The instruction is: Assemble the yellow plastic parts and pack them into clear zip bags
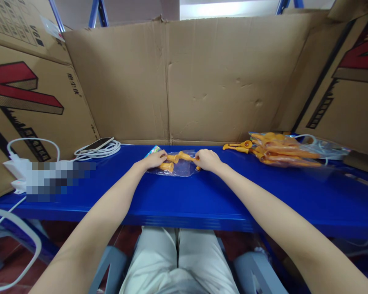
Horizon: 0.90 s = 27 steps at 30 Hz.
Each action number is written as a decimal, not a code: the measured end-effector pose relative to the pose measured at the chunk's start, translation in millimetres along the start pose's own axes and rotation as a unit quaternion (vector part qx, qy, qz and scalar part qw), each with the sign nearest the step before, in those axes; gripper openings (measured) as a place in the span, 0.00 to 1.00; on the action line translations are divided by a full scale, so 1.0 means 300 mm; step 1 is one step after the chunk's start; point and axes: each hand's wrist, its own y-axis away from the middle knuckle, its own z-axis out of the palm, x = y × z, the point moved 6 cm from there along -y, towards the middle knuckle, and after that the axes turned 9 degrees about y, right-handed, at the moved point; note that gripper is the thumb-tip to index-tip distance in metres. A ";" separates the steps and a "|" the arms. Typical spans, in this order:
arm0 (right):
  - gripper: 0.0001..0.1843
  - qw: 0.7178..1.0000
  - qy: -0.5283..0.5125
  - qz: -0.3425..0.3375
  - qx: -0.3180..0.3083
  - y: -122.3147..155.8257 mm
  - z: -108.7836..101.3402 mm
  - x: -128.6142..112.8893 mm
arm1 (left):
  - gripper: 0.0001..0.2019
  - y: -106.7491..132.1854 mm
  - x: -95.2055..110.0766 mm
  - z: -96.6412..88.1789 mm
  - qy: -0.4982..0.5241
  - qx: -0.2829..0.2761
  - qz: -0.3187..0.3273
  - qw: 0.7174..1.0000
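Observation:
A small clear plastic bag (179,169) with a colourful header card lies on the blue shelf (184,196) in front of me. Orange plastic spoon-like pieces (178,157) rest on and in it. My left hand (155,159) pinches the bag's left end by the card, fingers closed. My right hand (207,160) is curled over the bag's right end, fingers closed on an orange piece and the plastic.
A pile of bagged orange spoons (282,149) lies at the right, with loose orange pieces (237,145) beside it. A phone (97,143) sits on a coiled white cable (99,151) at the left. Cardboard sheets (202,81) wall the shelf on three sides.

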 end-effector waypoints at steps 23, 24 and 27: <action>0.11 0.988 -0.123 -0.031 0.093 -0.032 0.049 -0.024 | 0.19 -0.016 -0.042 -0.016 0.146 0.129 -0.089 0.977; 0.11 0.981 -0.156 -0.042 0.106 -0.038 0.055 -0.026 | 0.19 -0.016 -0.043 -0.016 0.149 0.132 -0.091 0.976; 0.13 0.954 -0.262 -0.069 0.125 -0.060 0.079 -0.027 | 0.19 -0.019 -0.055 -0.013 0.157 0.142 -0.106 0.972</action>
